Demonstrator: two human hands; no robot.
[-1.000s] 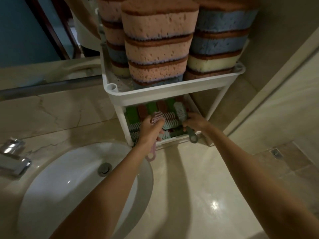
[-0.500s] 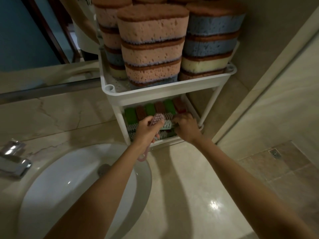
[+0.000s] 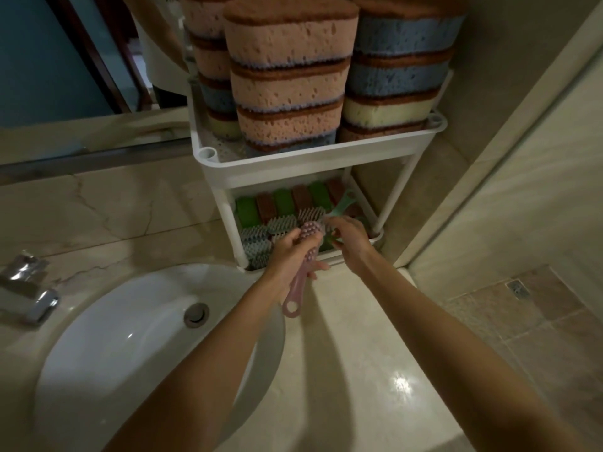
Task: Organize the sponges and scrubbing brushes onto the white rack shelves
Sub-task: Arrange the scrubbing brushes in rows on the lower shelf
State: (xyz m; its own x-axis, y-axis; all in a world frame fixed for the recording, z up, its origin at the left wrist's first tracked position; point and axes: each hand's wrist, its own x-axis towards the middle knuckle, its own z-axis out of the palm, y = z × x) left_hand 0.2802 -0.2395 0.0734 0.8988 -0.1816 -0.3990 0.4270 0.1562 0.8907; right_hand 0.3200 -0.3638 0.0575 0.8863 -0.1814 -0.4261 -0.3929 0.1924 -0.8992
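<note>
Near the bottom of the frame, two bare forearms reaching up toward centre over a glossy beige countertop (image 3: pixel 352 370). At lower left, a white basin (image 3: pixel 107 350) with its drain (image 3: pixel 196 314), and a chrome tap (image 3: pixel 27 295) at the left edge. At centre, left hand (image 3: pixel 287 256) closed around a pink scrubbing brush (image 3: pixel 301 272), bristled head up by the fingertips, looped handle hanging down past the palm. Just right of it, right hand (image 3: pixel 350 238) with fingers curled onto a teal scrubbing brush (image 3: pixel 339 208), handle loop pointing up and right into the lower shelf. Behind both hands, lower shelf of the white rack (image 3: pixel 293 166) holding grey-bristled brushes (image 3: pixel 261 238) in front and a row of green and brown scouring pads (image 3: pixel 284 202) standing on edge at the back. Higher in the frame, upper shelf packed with stacked sponges (image 3: pixel 287 79): pink at centre, blue and one cream at right, another stack behind on the left. At upper left, a mirror (image 3: pixel 49 60); along the right, a beige tiled wall.
</note>
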